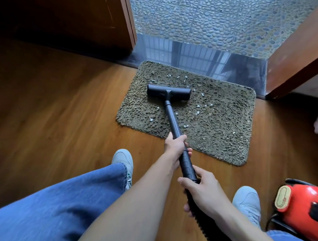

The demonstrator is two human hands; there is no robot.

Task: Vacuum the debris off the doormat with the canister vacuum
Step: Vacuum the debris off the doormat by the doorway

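Doormat [208, 136] lies on the wood floor [65, 108] against the door sill. Pale scraps [198, 112] are scattered over it, mostly right of the nozzle [168, 91] and beyond it. The nozzle sits flat on the mat's far-left part.

Left hand [175, 146]: grip clamped on the black tube [172, 119]. Right hand [204, 194]: grip clamped nearer, where tube meets hose [201, 221]. Red canister [301, 203] stands near right.

Judgement: most of the debris is not yet lifted. Hold the nozzle flat and work rightward in slow, overlapping strokes. The shaggy pile may bunch, so pull rather than shove.
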